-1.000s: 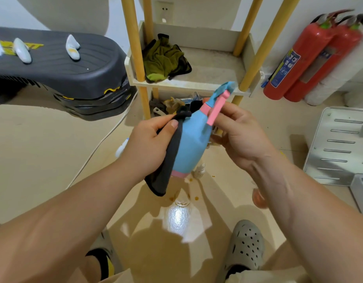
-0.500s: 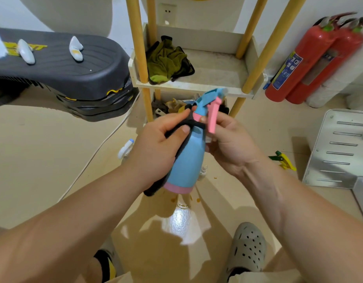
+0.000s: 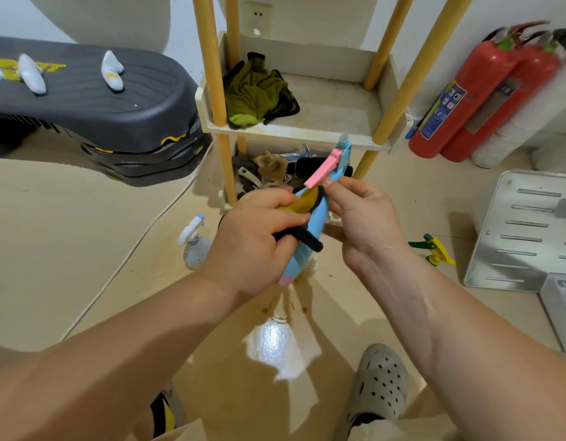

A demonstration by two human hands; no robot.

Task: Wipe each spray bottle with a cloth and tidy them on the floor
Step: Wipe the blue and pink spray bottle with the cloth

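Now the blue spray bottle lies tilted in the air above the floor, just in front of the rack's lower front edge, its pink trigger pointing up and away. A second ago it stood nearly upright, with the cloth trailing down its side. Since then the left hand has slid over the top of the body and bunched the cloth up at the shoulder, so a yellowish face shows beside the dark one. Its fingers are curled round the cloth and press it onto the plastic. The right hand pinches the bottle at the neck just below the trigger, thumb on top, and steadies it against the rubbing.

By my reading, the wipe has moved from the side wall to the shoulder and neck, so this bottle is mid-clean and not ready to set down. A white spray bottle stands on the floor near the rack's left front corner, and a green-and-yellow spray bottle lies further right. Both are well apart from the hands and probably still to be dealt with.
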